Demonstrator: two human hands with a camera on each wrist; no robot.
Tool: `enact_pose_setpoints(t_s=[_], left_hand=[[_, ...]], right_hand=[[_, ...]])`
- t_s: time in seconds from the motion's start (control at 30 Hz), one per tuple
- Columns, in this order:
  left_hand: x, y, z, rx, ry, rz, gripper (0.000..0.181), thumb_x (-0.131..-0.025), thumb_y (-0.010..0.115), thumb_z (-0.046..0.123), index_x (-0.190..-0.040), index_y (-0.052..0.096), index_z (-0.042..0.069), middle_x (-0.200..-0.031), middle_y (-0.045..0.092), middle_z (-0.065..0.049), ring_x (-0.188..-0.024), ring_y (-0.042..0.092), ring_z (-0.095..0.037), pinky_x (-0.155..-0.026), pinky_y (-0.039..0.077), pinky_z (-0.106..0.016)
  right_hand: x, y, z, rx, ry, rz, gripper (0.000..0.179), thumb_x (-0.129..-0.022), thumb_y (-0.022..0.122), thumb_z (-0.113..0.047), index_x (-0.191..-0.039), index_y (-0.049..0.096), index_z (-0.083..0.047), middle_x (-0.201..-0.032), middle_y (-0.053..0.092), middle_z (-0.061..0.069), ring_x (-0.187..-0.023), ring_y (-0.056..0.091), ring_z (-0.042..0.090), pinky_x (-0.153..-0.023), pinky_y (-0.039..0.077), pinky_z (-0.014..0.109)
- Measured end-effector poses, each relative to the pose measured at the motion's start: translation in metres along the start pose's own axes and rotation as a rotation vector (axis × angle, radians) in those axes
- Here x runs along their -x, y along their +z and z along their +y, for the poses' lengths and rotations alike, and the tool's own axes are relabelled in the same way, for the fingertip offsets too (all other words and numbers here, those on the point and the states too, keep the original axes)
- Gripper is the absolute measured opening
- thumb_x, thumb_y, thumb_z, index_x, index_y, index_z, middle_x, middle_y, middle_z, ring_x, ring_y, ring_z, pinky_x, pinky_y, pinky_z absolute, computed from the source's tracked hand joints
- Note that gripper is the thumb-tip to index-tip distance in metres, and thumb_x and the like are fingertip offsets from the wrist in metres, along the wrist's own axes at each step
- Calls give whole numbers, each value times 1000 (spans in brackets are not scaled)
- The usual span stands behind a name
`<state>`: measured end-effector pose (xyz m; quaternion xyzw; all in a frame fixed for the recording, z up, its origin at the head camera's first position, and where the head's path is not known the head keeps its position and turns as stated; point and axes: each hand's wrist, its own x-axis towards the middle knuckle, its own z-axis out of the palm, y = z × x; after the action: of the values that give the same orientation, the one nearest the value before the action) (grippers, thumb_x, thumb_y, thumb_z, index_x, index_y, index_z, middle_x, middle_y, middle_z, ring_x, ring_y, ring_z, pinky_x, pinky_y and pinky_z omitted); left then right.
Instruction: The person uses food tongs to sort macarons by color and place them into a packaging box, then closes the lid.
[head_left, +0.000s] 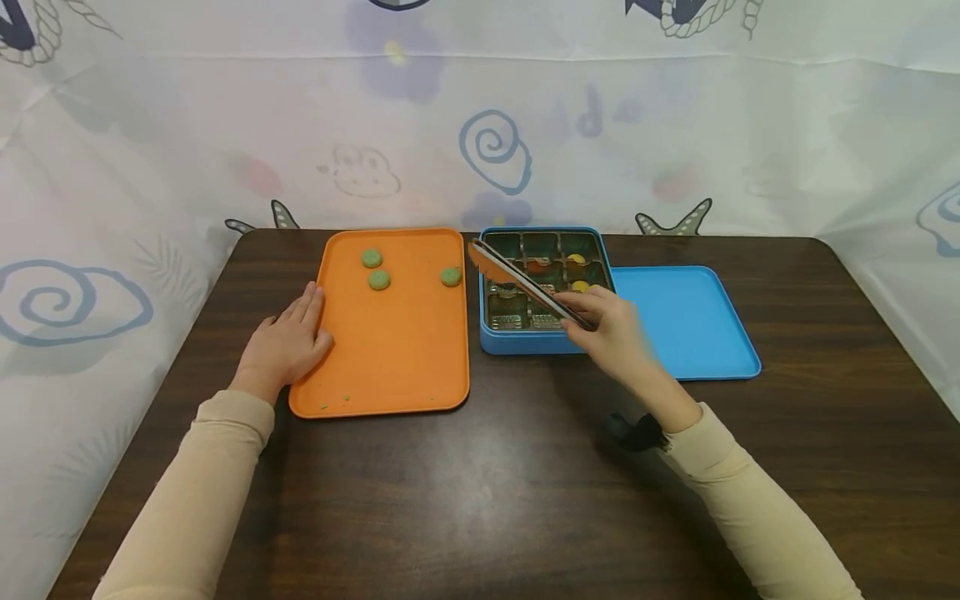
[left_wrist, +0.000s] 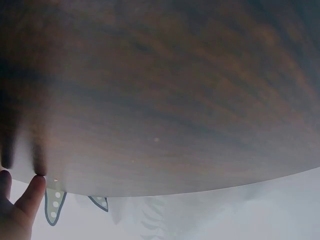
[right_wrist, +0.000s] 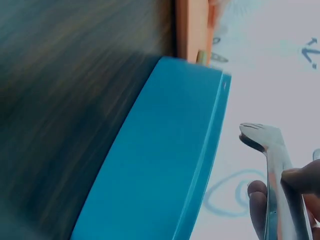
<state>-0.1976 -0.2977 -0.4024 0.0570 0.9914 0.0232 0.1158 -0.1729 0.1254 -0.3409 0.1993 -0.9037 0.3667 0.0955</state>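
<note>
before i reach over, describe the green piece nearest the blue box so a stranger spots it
On the dark table, find the orange tray left of the blue box. Along the tray's right edge, in its far half, lies a round green piece. It sits alone; the other two pieces lie close together further left.

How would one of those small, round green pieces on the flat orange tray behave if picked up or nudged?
The small, round green pieces may crumble when squeezed: green specks dot the flat orange tray along its near edge. Nudged, one would probably slide rather than roll, as they appear to lie flat.
</note>
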Motion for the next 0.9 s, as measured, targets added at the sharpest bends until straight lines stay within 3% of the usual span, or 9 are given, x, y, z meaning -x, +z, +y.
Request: enact_pose_setpoints(t_s=[0.1, 0.17, 0.3, 0.43, 0.63, 0.9], left_hand=[[0, 0, 0, 0, 3, 6, 67, -98, 22, 32, -153, 2, 0, -161, 2, -19, -145, 19, -43, -113, 21, -65], [0, 0, 1, -2, 6, 8, 67, -98, 23, 32, -153, 3, -1, -161, 3, -18, -145, 19, -42, -113, 21, -65], [0, 0, 0, 1, 6, 4, 67, -98, 22, 33, -153, 2, 0, -161, 2, -18, -145, 19, -42, -113, 21, -65], [-2, 2, -2, -1, 1, -1, 67, -98, 21, 33, -153, 1, 0, -161, 1, -17, -145, 19, -42, -112, 21, -65], [-3, 3, -2, 5, 0, -1, 67, -98, 21, 33, -153, 1, 1, -162, 0, -17, -145, 18, -42, -113, 21, -65], [-3, 3, -2, 1, 0, 8, 67, -98, 23, 33, -153, 2, 0, -162, 1, -17, -145, 19, -42, -112, 21, -66]], right_hand=[[10, -13, 11, -25, 28, -9, 31, -85, 63, 4, -117, 66, 4, -87, 60, 17, -84, 68, 30, -70, 58, 35], [18, -22, 17, -29, 34, -10, 31, -86, 62, 5, -117, 66, 4, -87, 60, 17, -81, 67, 28, -63, 54, 27], [30, -34, 27, -13, 41, -3, 31, -84, 63, 6, -114, 67, 4, -84, 59, 14, -72, 62, 8, -54, 43, 18], [39, -39, 34, 37, 36, -5, 31, -82, 66, 6, -112, 69, 2, -81, 59, 11, -68, 55, -4, -52, 41, 18], [46, -42, 39, 79, 35, -6, 31, -80, 66, 6, -111, 69, 2, -81, 60, 10, -62, 52, 4, -49, 39, 20], [48, -42, 41, 118, 21, -7, 30, -79, 69, 4, -109, 71, 1, -80, 62, 9, -59, 51, 2, -45, 40, 20]])
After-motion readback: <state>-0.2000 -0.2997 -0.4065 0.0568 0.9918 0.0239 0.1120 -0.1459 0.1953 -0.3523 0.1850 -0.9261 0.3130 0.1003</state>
